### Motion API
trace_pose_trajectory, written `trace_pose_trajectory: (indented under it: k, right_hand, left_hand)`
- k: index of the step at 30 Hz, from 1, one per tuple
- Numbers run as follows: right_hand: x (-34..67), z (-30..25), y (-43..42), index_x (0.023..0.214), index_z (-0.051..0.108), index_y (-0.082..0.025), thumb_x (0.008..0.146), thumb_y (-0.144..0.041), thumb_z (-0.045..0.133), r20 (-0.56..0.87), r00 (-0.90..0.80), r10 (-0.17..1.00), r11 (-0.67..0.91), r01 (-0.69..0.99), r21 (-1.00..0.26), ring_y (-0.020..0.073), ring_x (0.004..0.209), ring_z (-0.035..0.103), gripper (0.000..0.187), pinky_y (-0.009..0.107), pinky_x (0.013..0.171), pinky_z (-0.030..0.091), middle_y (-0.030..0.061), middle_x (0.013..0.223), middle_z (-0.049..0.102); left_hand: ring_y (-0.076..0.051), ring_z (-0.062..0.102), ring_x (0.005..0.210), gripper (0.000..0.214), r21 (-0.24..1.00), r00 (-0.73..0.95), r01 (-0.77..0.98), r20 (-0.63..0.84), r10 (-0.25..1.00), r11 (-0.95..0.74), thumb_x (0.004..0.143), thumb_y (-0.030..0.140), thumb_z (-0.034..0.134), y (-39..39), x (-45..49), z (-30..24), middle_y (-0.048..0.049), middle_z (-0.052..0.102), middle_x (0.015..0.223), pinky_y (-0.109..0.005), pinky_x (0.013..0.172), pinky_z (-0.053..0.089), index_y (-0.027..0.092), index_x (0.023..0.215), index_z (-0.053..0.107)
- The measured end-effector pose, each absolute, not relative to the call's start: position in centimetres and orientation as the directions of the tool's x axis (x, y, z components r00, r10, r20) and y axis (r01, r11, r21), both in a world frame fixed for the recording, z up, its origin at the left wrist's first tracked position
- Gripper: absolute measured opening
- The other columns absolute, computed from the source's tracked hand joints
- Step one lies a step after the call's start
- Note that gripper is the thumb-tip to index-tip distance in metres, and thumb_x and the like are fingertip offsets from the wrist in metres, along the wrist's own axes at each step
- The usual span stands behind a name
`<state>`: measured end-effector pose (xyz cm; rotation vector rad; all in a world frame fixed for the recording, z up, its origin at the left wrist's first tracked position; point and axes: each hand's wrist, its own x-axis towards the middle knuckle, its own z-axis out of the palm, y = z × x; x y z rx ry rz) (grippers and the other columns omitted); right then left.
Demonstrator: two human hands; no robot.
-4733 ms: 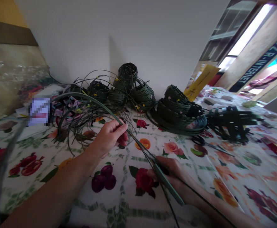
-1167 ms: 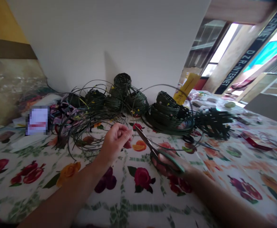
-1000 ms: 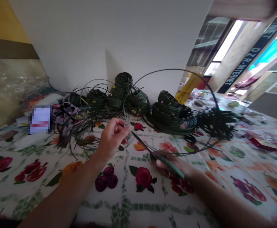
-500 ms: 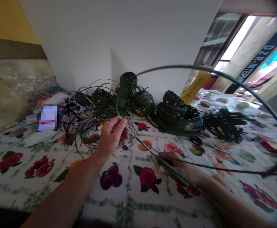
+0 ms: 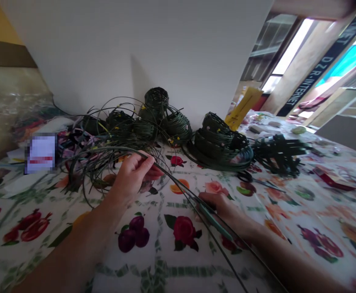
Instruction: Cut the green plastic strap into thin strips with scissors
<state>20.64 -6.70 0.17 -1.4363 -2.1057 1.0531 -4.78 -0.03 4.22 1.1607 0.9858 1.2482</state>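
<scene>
My left hand (image 5: 132, 176) pinches a long dark green strand (image 5: 178, 188) that runs down to the right past my right hand. My right hand (image 5: 223, 209) rests on the flowered tablecloth (image 5: 165, 252) with its fingers closed on green-handled scissors (image 5: 214, 221), blades pointing up-left along the strand. A loose tangle of green strands (image 5: 104, 162) lies just beyond my left hand. Behind it stand several small dark green woven baskets (image 5: 156, 118), and a larger nested stack of woven baskets (image 5: 220, 142) sits to the right.
A spiky dark green woven piece (image 5: 280, 152) lies right of the stack, with black scissors (image 5: 251, 178) in front of it. A white wall rises behind. Pink and purple craft bits (image 5: 74, 140) and plastic-wrapped goods (image 5: 9, 106) fill the far left.
The strand's big loop that arched over to the right has come down; it now runs low past my right hand. My right hand closed the scissors alongside the strand. The left hand keeps its pinch.
</scene>
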Motion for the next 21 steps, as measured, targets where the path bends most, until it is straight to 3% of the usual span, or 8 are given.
trace_pose_trajectory:
  k: [7,13,21]
  right_hand:
    - [20.0,1.0,-7.3,0.080,0.058,-0.018,0.086,-0.038,0.065,-0.156,-0.395,0.905,0.120,0.592,-0.797,0.0147,0.065,0.055,0.022,0.022,0.054,0.039,-0.0004,0.073,0.063]
    - [19.6,2.1,-7.5,0.080,0.056,-0.018,0.087,-0.049,0.060,-0.229,-0.386,0.894,0.067,0.620,-0.782,0.0148,0.067,0.053,0.032,0.022,0.056,0.039,-0.0007,0.074,0.061]
    - [19.6,1.8,-7.7,0.078,0.053,-0.017,0.088,-0.045,0.059,-0.237,-0.415,0.879,0.050,0.574,-0.817,0.0129,0.065,0.048,0.030,0.022,0.056,0.037,-0.0021,0.072,0.055]
  left_hand:
    - [-0.017,0.070,0.059,0.022,0.993,0.061,-0.093,0.076,0.995,-0.070,0.078,0.037,0.069,-0.2,-4.7,4.0,0.0015,0.068,0.063,-0.025,0.055,0.054,0.020,0.085,0.057]
    - [-0.017,0.069,0.059,0.023,0.995,0.057,-0.076,0.069,0.996,-0.065,0.076,0.037,0.070,-0.2,-4.5,4.0,0.0007,0.068,0.063,-0.023,0.052,0.052,0.019,0.082,0.057]
    - [-0.017,0.067,0.053,0.024,0.994,0.123,-0.105,0.034,0.992,-0.021,0.078,0.039,0.069,-0.2,-4.9,4.0,0.0000,0.067,0.060,-0.023,0.046,0.049,0.019,0.083,0.055]
